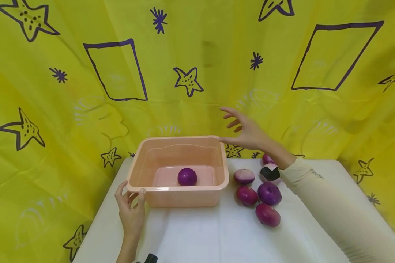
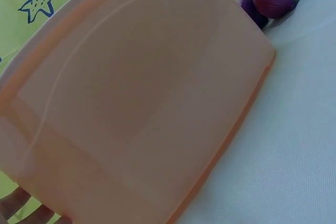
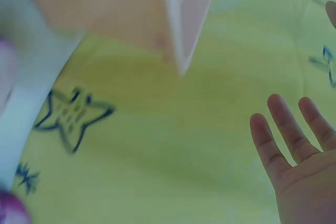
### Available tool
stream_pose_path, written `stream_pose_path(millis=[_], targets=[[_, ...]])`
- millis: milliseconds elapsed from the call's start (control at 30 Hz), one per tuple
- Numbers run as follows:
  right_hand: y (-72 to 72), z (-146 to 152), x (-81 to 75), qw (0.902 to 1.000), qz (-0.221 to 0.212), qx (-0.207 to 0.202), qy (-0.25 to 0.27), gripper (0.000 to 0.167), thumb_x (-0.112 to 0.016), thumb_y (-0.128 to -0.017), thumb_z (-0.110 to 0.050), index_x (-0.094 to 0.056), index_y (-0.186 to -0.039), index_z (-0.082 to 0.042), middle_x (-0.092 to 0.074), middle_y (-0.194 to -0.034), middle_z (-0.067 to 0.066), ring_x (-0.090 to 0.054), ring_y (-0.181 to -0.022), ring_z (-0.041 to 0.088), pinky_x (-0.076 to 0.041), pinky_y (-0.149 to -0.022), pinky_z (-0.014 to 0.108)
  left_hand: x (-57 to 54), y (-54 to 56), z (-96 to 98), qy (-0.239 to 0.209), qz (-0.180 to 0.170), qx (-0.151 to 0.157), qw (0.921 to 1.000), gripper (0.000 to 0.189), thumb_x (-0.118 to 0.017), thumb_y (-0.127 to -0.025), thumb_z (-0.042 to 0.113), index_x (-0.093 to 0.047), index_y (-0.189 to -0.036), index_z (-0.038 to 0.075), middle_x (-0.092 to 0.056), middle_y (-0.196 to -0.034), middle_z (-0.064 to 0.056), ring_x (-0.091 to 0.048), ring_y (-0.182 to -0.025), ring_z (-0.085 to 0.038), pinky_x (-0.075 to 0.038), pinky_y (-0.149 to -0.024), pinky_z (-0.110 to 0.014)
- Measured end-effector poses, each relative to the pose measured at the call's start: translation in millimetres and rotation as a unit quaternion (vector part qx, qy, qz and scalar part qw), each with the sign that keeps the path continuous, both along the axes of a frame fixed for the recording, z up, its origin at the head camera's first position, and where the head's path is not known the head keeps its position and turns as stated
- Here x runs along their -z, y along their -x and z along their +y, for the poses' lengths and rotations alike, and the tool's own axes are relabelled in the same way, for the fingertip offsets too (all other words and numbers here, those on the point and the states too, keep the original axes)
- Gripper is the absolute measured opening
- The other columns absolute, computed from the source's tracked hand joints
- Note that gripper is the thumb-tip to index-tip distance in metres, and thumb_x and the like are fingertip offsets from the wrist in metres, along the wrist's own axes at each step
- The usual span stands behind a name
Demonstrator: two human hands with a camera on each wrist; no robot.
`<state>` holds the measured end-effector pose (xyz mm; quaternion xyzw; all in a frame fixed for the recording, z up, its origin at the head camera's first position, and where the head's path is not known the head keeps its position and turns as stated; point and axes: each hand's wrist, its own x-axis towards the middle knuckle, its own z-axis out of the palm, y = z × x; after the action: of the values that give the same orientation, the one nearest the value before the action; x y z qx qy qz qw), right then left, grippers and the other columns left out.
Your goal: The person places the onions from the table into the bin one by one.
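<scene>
A peach-coloured plastic basin (image 1: pixel 181 198) stands on the white table with one red onion (image 1: pixel 187 177) inside. My left hand (image 1: pixel 131 212) grips its front left corner, the thumb on the front and the fingers round the left side. In the left wrist view the basin wall (image 2: pixel 131 103) fills most of the picture, with fingertips (image 2: pixel 39 216) at its lower left. Beside the basin's back right corner, my right hand (image 1: pixel 245 129) is raised with fingers spread and nothing in them. The right wrist view shows its straight fingers (image 3: pixel 294 135) against the curtain.
Several red onions (image 1: pixel 247 196) lie in a group on the table (image 1: pixel 191 233), right of the basin, some under the right forearm. A small black item (image 1: pixel 270 173) overlaps one of them. Behind the table hangs a yellow curtain (image 1: pixel 197 44) with drawn stars.
</scene>
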<state>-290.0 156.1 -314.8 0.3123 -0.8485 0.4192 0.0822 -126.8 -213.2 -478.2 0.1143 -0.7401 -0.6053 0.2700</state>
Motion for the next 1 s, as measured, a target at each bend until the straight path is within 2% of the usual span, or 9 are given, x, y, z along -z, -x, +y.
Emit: stream_pose_path(millis=[200,367,600,733,833,1000], targets=[[-7.7,51.2,18.0,0.9978,-0.003,0.064,0.014,0.09,-0.087,-0.082,-0.016,-0.039,-0.157,-0.021,-0.056,-0.14,0.019,-0.064,-0.113,0.039,-0.053,-0.093,0.059,1.9,1.9,-0.9,0.002,0.0,-0.003,1.0,0.066,-0.066,-0.101,0.02,-0.028,-0.156,0.02,-0.054,-0.142,-0.017,-0.055,-0.114,-0.023,-0.048,-0.084,-0.006],[-15.8,90.6,39.1,0.9936,-0.031,0.109,-0.001,0.087,-0.084,-0.087,-0.017,-0.036,-0.159,-0.021,-0.054,-0.142,0.019,-0.06,-0.118,0.041,-0.05,-0.097,0.059,2.3,2.1,-1.4,0.003,0.003,-0.006,1.0,0.066,-0.065,-0.101,0.02,-0.028,-0.156,0.02,-0.053,-0.143,-0.018,-0.055,-0.114,-0.023,-0.048,-0.084,-0.006],[-28.0,142.7,82.9,0.986,-0.049,0.156,-0.032,0.084,-0.081,-0.089,-0.02,-0.034,-0.158,-0.01,-0.051,-0.142,0.028,-0.054,-0.121,0.051,-0.045,-0.097,0.068,2.1,2.5,-0.8,-0.002,0.007,-0.005,1.0,0.066,-0.066,-0.101,0.018,-0.029,-0.156,0.021,-0.055,-0.141,-0.018,-0.055,-0.113,-0.021,-0.049,-0.084,-0.007],[-33.1,166.2,109.9,0.9803,-0.055,0.183,-0.05,0.085,-0.082,-0.089,-0.027,-0.035,-0.157,-0.008,-0.051,-0.141,0.031,-0.051,-0.122,0.055,-0.042,-0.095,0.074,1.1,2.2,-0.1,-0.003,0.007,-0.006,0.9999,0.066,-0.066,-0.101,0.018,-0.029,-0.156,0.021,-0.056,-0.141,-0.018,-0.056,-0.112,-0.018,-0.048,-0.085,-0.007],[-35.8,179.5,125.7,0.9776,-0.055,0.195,-0.056,0.086,-0.083,-0.088,-0.029,-0.037,-0.157,-0.007,-0.052,-0.14,0.032,-0.049,-0.123,0.056,-0.038,-0.094,0.077,-0.4,1.7,0.6,-0.004,0.011,-0.005,0.9999,0.066,-0.066,-0.101,0.016,-0.029,-0.156,0.02,-0.057,-0.14,-0.02,-0.057,-0.112,-0.015,-0.048,-0.085,-0.007],[-38.1,195.0,145.3,0.9803,-0.029,0.185,-0.062,0.081,-0.085,-0.085,-0.023,-0.043,-0.15,0.002,-0.053,-0.134,0.035,-0.047,-0.118,0.059,-0.036,-0.092,0.077,-1.6,1.3,1.0,-0.005,0.019,-0.004,0.9998,0.067,-0.066,-0.1,0.014,-0.029,-0.156,0.019,-0.057,-0.139,-0.021,-0.057,-0.111,-0.013,-0.048,-0.085,-0.007]])
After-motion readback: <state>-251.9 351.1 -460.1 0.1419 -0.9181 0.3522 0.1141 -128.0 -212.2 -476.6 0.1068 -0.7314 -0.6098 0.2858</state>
